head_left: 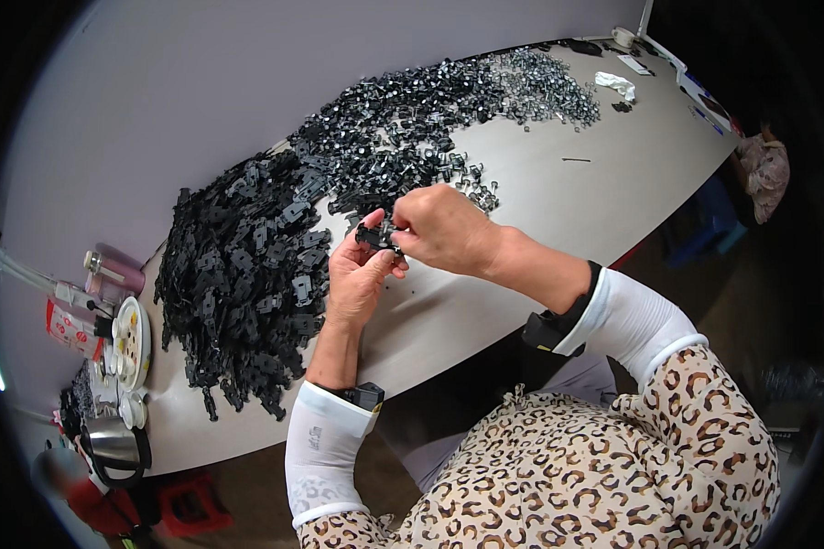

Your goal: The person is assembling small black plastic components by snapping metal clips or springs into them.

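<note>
My left hand (355, 279) pinches a small black plastic part (370, 237) between thumb and fingers, above the table's front half. Close against it, my right hand (449, 227) is curled with its fingertips pressed together at the part. Whatever those fingertips hold is hidden by the fingers. To the left of my hands spreads a large heap of flat black plastic parts (247, 265). Just beyond my hands lies a pile of small black and shiny pieces (394, 137), which runs into small clear or silvery pieces (540, 87) at the far right.
Along the table's (558, 197) left end stand a pink bottle (117, 277), a round patterned tray (135, 343) and a steel kettle (114, 442). A crumpled white tissue (616, 86) and a cup (623, 37) lie at the far right. Another person (764, 174) sits beyond the right end.
</note>
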Demonstrator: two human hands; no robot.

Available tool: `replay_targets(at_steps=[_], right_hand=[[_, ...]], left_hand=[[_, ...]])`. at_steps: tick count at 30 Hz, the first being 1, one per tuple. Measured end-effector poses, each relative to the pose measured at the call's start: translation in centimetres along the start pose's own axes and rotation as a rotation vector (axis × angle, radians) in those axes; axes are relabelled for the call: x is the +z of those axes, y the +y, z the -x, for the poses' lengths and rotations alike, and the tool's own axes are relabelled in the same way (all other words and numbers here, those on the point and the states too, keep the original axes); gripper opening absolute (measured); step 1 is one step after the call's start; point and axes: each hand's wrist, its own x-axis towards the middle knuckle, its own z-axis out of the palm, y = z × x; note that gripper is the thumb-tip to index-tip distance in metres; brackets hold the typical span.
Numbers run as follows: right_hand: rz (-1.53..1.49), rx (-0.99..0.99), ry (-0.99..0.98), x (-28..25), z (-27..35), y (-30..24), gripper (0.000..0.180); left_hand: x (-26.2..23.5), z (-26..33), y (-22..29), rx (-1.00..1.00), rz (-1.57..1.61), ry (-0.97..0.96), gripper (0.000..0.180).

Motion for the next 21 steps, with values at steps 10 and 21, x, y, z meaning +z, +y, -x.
replay_targets(at_steps=[10, 21], right_hand=[[0.043, 0.062, -0.038, 2.1, -0.4, 0.0, 0.01], [0.123, -0.046, 0.062, 2.2, 0.2, -0.5, 0.013]], left_hand=[[1.5, -0.4, -0.2, 0.054, -0.135, 0.03, 0.035], [1.3, 0.0, 0.1, 0.095, 0.035, 0.048, 0.026]])
